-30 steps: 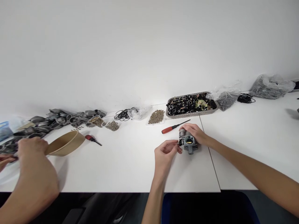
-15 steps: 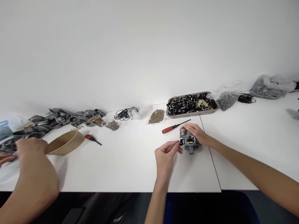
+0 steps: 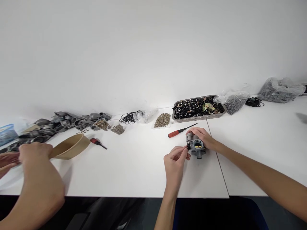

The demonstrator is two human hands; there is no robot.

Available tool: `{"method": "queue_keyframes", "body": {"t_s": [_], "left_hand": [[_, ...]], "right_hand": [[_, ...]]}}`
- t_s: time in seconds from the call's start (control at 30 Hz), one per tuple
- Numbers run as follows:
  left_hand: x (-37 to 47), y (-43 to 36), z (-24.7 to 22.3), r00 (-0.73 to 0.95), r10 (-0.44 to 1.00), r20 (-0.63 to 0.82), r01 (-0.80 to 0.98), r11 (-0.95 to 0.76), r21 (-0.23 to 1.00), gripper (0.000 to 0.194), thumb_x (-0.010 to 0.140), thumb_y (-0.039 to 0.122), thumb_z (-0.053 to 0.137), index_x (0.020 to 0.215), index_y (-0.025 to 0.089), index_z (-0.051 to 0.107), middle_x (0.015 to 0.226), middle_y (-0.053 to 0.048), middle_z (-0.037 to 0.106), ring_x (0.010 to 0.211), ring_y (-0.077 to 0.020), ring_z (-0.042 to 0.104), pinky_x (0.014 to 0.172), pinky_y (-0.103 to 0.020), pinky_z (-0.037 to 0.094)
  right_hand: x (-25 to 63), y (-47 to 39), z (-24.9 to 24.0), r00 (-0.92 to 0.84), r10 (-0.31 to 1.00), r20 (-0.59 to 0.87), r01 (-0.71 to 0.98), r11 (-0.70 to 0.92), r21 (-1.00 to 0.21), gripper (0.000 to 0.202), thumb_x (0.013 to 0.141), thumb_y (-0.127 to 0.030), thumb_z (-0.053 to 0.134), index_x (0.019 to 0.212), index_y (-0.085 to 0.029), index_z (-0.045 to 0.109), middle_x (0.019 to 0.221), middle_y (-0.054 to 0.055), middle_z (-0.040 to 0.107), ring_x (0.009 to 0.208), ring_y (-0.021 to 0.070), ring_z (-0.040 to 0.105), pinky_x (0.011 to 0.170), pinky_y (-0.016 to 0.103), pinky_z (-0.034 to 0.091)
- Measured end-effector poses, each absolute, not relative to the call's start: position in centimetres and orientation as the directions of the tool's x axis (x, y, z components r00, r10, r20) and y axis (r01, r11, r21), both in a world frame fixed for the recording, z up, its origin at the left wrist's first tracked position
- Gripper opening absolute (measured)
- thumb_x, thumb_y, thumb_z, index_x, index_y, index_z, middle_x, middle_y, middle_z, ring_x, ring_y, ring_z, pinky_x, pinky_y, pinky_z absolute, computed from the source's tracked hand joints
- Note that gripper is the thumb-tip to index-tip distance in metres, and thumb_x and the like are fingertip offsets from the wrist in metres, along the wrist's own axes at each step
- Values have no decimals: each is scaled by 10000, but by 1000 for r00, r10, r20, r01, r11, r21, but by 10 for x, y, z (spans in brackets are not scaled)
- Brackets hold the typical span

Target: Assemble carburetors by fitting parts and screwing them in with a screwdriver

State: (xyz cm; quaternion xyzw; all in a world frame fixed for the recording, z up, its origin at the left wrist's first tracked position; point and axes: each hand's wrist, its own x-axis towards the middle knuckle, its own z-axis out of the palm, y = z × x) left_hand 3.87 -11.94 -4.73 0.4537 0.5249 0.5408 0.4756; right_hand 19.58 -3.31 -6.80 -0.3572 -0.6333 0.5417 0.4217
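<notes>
A grey metal carburetor (image 3: 198, 150) rests on the white table with its round bore facing up. My right hand (image 3: 202, 137) is wrapped round its far right side and steadies it. With thumb and fingertips, my left hand (image 3: 176, 156) pinches a small black fitting (image 3: 188, 146) against the carburetor's left side; the fingertips hide part of it. Just beyond the hands lies a screwdriver (image 3: 174, 133) with a red handle, its dark shaft pointing away to the right.
A metal tray (image 3: 199, 119) of black parts and a white dish of small brass pieces (image 3: 162, 120) stand behind. Plastic bags (image 3: 233, 103) of parts lie at right. On the left, a co-worker's hand (image 3: 35, 151) is beside a tan bowl (image 3: 72, 147), near grey castings (image 3: 64, 119) and another screwdriver (image 3: 98, 143).
The view has shifted slightly, so everything sits a little further right. My hands keep their hold on the carburetor and black fitting. The co-worker's hands at left have moved a little.
</notes>
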Motion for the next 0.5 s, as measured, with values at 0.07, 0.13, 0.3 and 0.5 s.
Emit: {"method": "queue_keyframes", "body": {"t_s": [0.07,0.13,0.3,0.5], "left_hand": [[38,-122,-47,-124,992,0,-26,-4,1000,187,717,337,714,774,170,776,739,-45,659,587,-115,598,593,-248,523],[36,-123,-47,-93,996,-1,-6,0,1000,207,715,340,705,814,171,773,743,-45,655,584,-122,602,595,-262,531],[16,-112,-38,56,996,-70,126,62,990,316,729,391,654,910,149,745,723,-66,676,570,-147,606,607,-301,538],[-19,-37,-22,105,990,95,500,-135,856,330,751,408,634,976,184,726,949,-96,702,769,-171,612,674,-270,492]], "right_hand": [[196,-33,-68,-391,909,146,-3,158,-987,451,936,-538,442,892,-125,617,841,61,597,722,122,539,652,239,435],[197,-33,-67,-392,908,148,1,161,-987,456,928,-547,452,899,-125,622,826,59,595,715,123,529,651,242,429],[197,-34,-64,-421,895,146,11,166,-986,454,927,-549,464,903,-129,636,819,61,605,720,127,533,672,249,432],[198,-36,-64,-409,906,111,26,133,-991,462,923,-562,479,936,-129,642,866,75,612,751,137,555,663,246,443]]}}
